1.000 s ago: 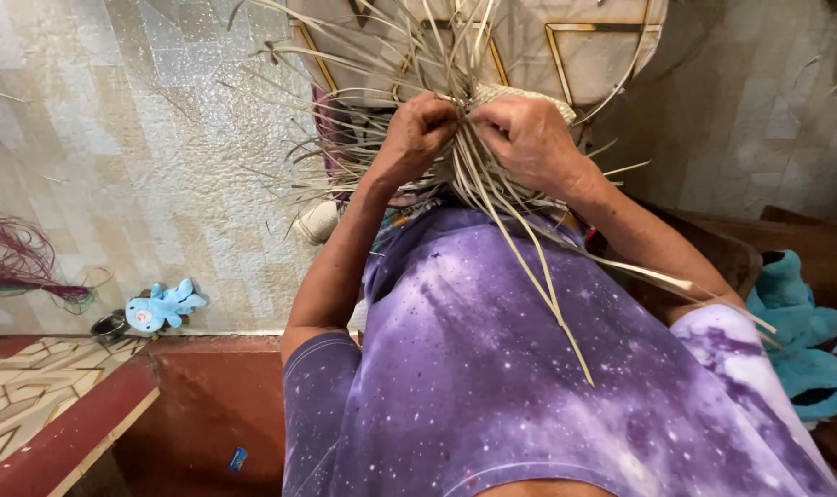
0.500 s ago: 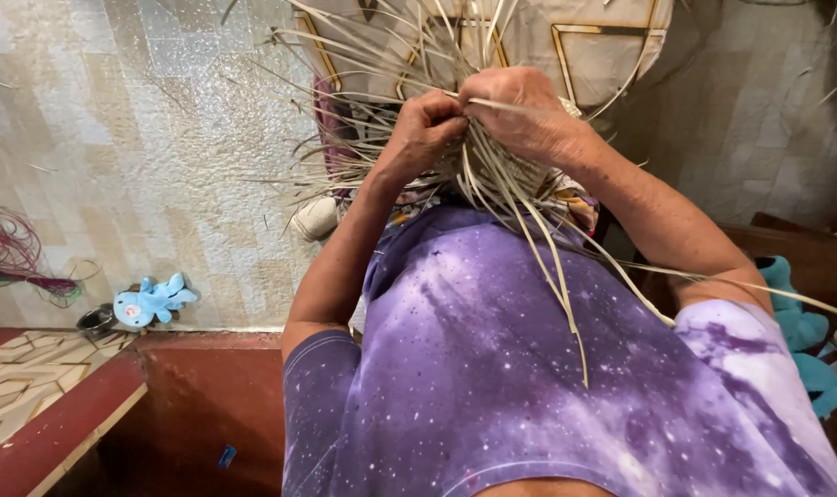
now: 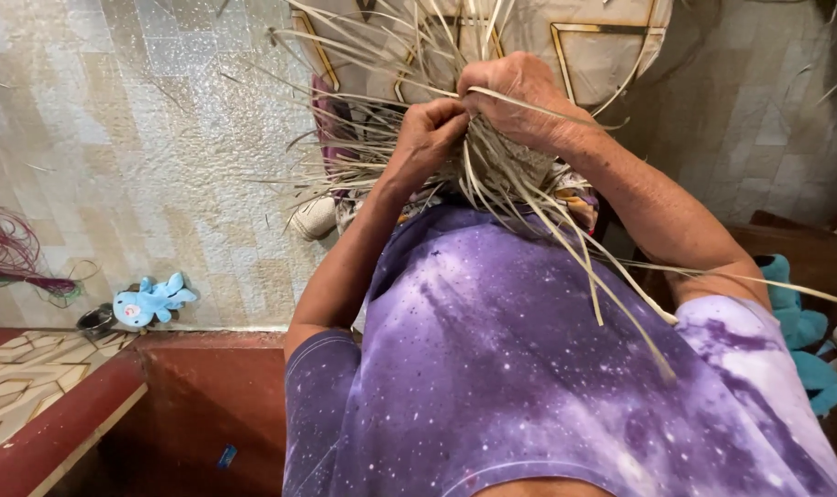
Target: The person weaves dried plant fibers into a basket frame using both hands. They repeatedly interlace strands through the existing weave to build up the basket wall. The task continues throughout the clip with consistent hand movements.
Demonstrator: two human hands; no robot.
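Both of my hands work at a bundle of pale dry straw strips (image 3: 492, 175) held up in front of my chest. My left hand (image 3: 429, 133) is closed around several strips near the middle of the bundle. My right hand (image 3: 519, 97) grips strips right beside it, knuckles up, one strip crossing over its fingers. Loose ends fan out upward and to the left, and long strips trail down over my purple mottled shirt (image 3: 529, 368). The woven part under my hands is mostly hidden.
The tiled floor (image 3: 133, 138) lies below on the left, with a blue soft toy (image 3: 151, 299), a small dark bowl (image 3: 96, 320) and a bunch of reddish fibres (image 3: 13, 253). A red step edge (image 3: 59, 423) runs at the lower left. Teal soft items (image 3: 800, 331) sit at the right.
My hands have drawn closer together and slightly lower in view, the right hand pulling a strip across over the bundle. The view has tilted a little.
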